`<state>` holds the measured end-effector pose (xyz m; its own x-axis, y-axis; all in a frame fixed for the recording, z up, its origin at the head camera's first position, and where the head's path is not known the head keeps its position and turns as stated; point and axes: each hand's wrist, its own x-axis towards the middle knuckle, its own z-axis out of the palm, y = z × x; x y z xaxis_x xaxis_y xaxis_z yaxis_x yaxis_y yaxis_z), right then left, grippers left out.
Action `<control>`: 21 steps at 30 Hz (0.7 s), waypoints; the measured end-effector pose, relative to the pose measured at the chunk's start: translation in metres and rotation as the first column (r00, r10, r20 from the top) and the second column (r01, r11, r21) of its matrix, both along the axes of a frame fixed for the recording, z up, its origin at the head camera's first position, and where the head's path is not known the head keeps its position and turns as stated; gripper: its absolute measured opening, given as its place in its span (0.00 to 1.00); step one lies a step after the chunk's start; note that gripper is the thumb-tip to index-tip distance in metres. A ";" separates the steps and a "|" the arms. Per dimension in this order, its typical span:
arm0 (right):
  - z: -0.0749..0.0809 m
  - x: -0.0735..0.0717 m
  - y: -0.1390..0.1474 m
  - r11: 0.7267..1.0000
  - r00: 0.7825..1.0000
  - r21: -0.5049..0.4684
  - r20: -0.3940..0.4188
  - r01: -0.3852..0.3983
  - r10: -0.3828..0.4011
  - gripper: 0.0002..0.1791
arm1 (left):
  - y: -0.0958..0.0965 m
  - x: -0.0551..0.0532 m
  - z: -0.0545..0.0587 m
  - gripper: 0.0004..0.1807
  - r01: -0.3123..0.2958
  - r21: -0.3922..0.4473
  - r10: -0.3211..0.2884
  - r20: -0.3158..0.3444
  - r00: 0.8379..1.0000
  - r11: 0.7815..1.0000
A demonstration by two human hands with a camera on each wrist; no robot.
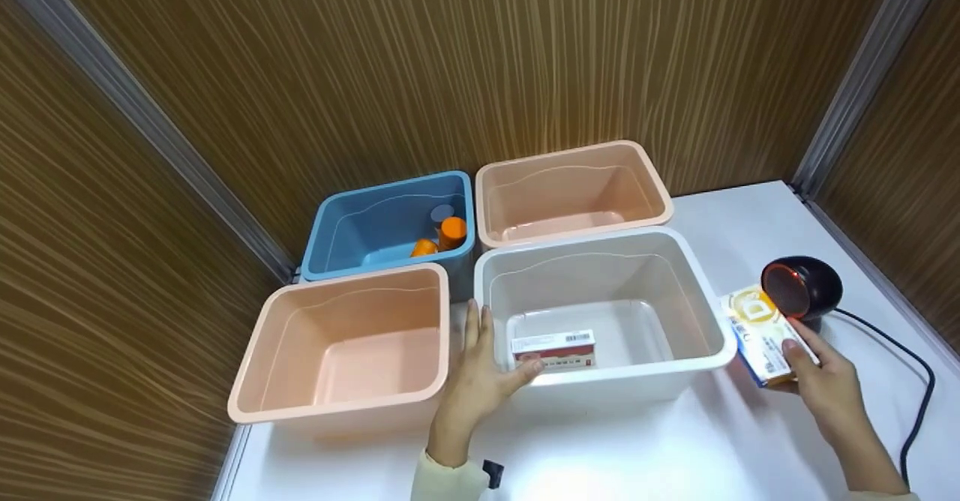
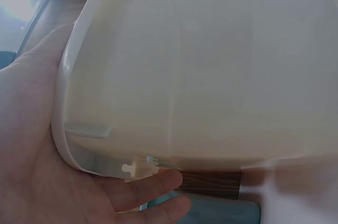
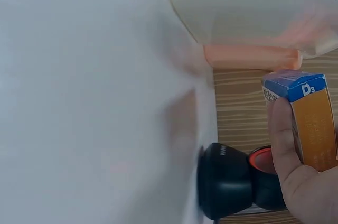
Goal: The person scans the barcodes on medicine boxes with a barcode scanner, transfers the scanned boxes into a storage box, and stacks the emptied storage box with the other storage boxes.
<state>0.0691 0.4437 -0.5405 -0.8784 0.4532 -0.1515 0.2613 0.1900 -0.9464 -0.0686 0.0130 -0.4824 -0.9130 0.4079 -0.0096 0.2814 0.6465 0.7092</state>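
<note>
My right hand [image 1: 832, 385] holds a white, yellow and blue medicine box [image 1: 754, 325] between thumb and fingers, just in front of a black barcode scanner [image 1: 806, 287] glowing red. In the right wrist view, an orange side and a blue end marked D3 show on the box [image 3: 314, 123]. With fingers stretched, my left hand [image 1: 480, 381] rests against the near left corner of a white bin [image 1: 697, 291], its thumb over the front rim. Inside that bin lies a red and white medicine box [image 1: 555, 351].
A peach bin [image 1: 262, 366] stands left of the white one, and another peach bin [image 1: 574, 160] behind it. The blue bin [image 1: 322, 231] at the back left contains orange-capped bottles [image 1: 453, 232]. The scanner's black cable [image 1: 926, 388] runs along the right. Wood-grain panels [image 1: 465, 58] enclose the table.
</note>
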 end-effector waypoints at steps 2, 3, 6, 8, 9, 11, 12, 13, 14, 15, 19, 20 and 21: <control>-0.003 -0.001 -0.001 1.000 1.000 0.004 0.026 -0.008 0.008 0.37 | -0.001 0.000 0.000 0.66 0.001 0.011 -0.001 -0.010 1.000 1.000; -0.003 -0.001 -0.002 1.000 0.999 0.004 0.032 -0.009 0.009 0.37 | -0.001 -0.001 0.000 0.66 0.001 0.013 0.000 -0.012 1.000 1.000; 0.002 -0.003 -0.003 1.000 0.999 0.014 0.030 -0.012 0.011 0.37 | -0.002 -0.001 0.000 0.66 -0.001 0.018 0.001 -0.013 1.000 1.000; 0.009 -0.003 -0.004 1.000 1.000 0.026 0.002 -0.006 0.006 0.36 | -0.002 -0.001 0.000 0.66 -0.001 0.023 0.002 -0.012 1.000 1.000; 0.014 -0.004 -0.004 0.999 1.000 0.043 -0.012 -0.002 0.002 0.36 | -0.002 -0.001 0.000 0.66 -0.003 0.022 0.003 -0.010 1.000 1.000; 0.027 -0.006 -0.004 0.997 0.999 0.077 -0.045 0.009 -0.005 0.34 | -0.002 -0.001 -0.001 0.65 -0.005 0.025 0.006 -0.007 1.000 1.000; 0.034 -0.007 -0.004 0.995 0.998 0.097 -0.059 0.014 -0.009 0.33 | -0.002 -0.001 -0.001 0.65 -0.007 0.026 0.007 -0.007 1.000 1.000; 0.042 -0.009 -0.005 0.993 0.997 0.115 -0.071 0.023 -0.015 0.33 | -0.002 -0.001 -0.001 0.65 -0.009 0.024 0.009 -0.005 1.000 1.000; 0.050 -0.012 -0.005 0.990 0.997 0.135 -0.078 0.033 -0.022 0.32 | -0.002 -0.001 -0.001 0.65 -0.009 0.019 0.009 -0.005 1.000 1.000; 0.058 -0.014 -0.006 0.987 0.996 0.156 -0.082 0.038 -0.025 0.32 | -0.002 -0.001 -0.002 0.65 -0.008 0.020 0.008 -0.005 1.000 1.000; 0.087 -0.027 -0.009 0.981 0.988 0.187 -0.149 0.059 -0.031 0.31 | -0.001 -0.001 -0.002 0.66 -0.007 0.015 0.007 0.001 1.000 1.000; 0.094 -0.031 -0.010 0.978 0.985 0.201 -0.168 0.059 -0.025 0.31 | -0.001 -0.001 -0.002 0.67 -0.009 0.018 0.009 0.001 1.000 1.000; 0.100 -0.036 -0.011 0.976 0.980 0.210 -0.197 0.061 -0.019 0.31 | -0.001 -0.001 -0.003 0.67 -0.011 0.022 0.010 0.007 1.000 1.000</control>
<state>0.0335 0.4327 -0.4402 -0.8620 0.4917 0.1232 0.0894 0.3866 -0.9179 -0.0693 0.0122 -0.4849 -0.9171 0.3986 -0.0073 0.2695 0.6333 0.7255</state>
